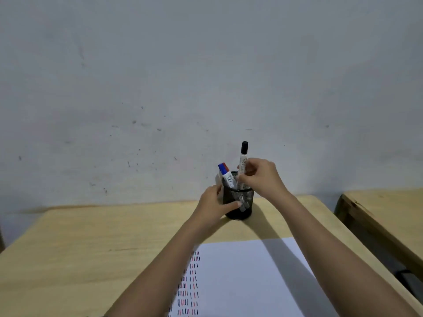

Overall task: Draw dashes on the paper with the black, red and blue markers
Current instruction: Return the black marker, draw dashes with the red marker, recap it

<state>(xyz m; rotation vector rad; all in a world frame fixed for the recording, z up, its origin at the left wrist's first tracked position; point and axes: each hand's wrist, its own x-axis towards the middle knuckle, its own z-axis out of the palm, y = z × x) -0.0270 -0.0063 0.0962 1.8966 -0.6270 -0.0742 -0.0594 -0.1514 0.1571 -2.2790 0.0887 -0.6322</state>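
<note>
A black mesh pen holder (pixel 240 200) stands at the far edge of the wooden table (pixel 91 243). My left hand (pixel 216 204) grips the holder's left side. My right hand (pixel 263 177) pinches the white barrel of the black marker (pixel 243 160), which stands upright with its black cap up and its lower end inside the holder. The blue marker (pixel 225 173) and a red cap just behind it lean in the holder at the left. White paper (pixel 247 277) lies near me, with columns of black and red dashes (pixel 192 284) along its left side, partly hidden by my left forearm.
A grey scuffed wall (pixel 183 76) rises directly behind the table. A second wooden table (pixel 386 213) stands to the right across a narrow gap. A dark object (pixel 405 276) lies on the floor in that gap.
</note>
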